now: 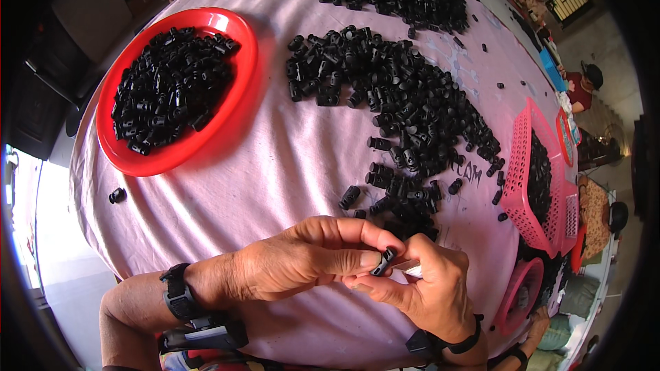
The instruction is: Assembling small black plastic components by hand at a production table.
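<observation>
Low in the middle of the frame, the left hand [295, 261] and right hand [426, 288] pinch one small black plastic clip [383, 262] between fingertips, each grip tight on it, close to the loose black pile [399, 110] on the pink-clothed table [275, 158], so more are easy to reach.

Black plastic parts [405, 106], red tray [242, 62], pink basket [522, 185], pale pink cloth [275, 158].

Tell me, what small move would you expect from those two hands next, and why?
Probably dropping the small black plastic piece into the round red plastic tray. Both the left hand and right hand pinch it over the pink cloth, and that tray already holds many similar pieces.
</observation>
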Demonstrator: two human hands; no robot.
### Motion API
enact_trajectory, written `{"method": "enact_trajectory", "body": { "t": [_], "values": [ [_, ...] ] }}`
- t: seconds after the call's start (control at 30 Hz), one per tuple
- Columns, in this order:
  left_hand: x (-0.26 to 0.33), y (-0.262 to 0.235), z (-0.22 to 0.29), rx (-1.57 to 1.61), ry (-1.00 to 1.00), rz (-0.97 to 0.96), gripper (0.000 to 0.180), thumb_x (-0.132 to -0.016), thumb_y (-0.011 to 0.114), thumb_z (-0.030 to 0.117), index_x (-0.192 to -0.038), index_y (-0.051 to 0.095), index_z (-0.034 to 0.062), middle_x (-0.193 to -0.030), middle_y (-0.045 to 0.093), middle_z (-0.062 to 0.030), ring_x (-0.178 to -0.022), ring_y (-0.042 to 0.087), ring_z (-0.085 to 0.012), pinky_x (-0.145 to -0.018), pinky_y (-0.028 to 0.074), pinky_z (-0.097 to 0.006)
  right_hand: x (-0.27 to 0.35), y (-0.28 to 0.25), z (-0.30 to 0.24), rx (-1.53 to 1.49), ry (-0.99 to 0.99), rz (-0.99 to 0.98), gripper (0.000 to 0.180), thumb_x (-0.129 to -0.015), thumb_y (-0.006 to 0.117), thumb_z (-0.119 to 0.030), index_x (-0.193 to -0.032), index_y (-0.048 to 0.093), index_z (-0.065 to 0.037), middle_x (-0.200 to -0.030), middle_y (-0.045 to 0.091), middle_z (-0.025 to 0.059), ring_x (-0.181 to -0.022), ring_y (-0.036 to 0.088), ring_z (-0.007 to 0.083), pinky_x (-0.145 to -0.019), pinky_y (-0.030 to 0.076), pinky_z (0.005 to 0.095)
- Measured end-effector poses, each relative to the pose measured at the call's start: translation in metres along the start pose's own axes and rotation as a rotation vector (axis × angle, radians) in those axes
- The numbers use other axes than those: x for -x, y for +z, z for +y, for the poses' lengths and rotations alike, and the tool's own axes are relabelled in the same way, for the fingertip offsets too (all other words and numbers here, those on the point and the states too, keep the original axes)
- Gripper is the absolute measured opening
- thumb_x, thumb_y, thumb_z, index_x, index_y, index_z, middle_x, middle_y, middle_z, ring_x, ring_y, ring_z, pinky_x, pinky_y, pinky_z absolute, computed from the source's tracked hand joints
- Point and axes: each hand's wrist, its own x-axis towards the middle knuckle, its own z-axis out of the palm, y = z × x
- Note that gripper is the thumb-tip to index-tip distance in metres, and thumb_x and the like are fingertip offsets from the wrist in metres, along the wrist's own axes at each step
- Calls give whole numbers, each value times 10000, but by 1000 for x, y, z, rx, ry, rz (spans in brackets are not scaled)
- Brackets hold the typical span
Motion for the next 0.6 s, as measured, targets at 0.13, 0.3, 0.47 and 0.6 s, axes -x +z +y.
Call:
{"method": "enact_trajectory", "body": {
  "t": [0.13, 0.3, 0.47, 0.6],
  "values": [
    [1, 2, 1, -41, 31, -20, 290, -944, 568, 63, -1233, 572, 43, -1147, 607, -10, -998, 542, -65, -891, 428, -215, -1, 0, 0, 51, -18, -3, 467, -692, 843, -387, -715, 536, -35, -599, 619, 92, -537, 653, 194, -493, 499, 281],
    [1, -1, -1, -82, 21, 6, 302, -939, 559, 57, -1235, 553, 1, -1158, 607, -58, -1004, 590, -111, -893, 483, -251, 2, 1, 4, 93, -49, 20, 493, -694, 828, -430, -719, 532, -36, -595, 614, 90, -521, 643, 214, -485, 498, 310],
    [0, 3, 0, -70, 12, 20, 288, -948, 568, 71, -1236, 573, 53, -1107, 604, 16, -927, 524, -45, -851, 429, -211, 2, 2, 6, 115, -48, 11, 509, -695, 817, -456, -715, 529, -37, -593, 612, 95, -519, 643, 228, -475, 494, 321],
    [-1, -3, -2, -90, 9, 5, 287, -952, 563, 75, -1238, 571, 53, -1128, 606, 5, -954, 535, -56, -859, 431, -217, 3, 1, 6, 156, -51, -3, 530, -696, 802, -488, -706, 523, -37, -586, 604, 97, -518, 639, 246, -470, 492, 327]
  ]
}}
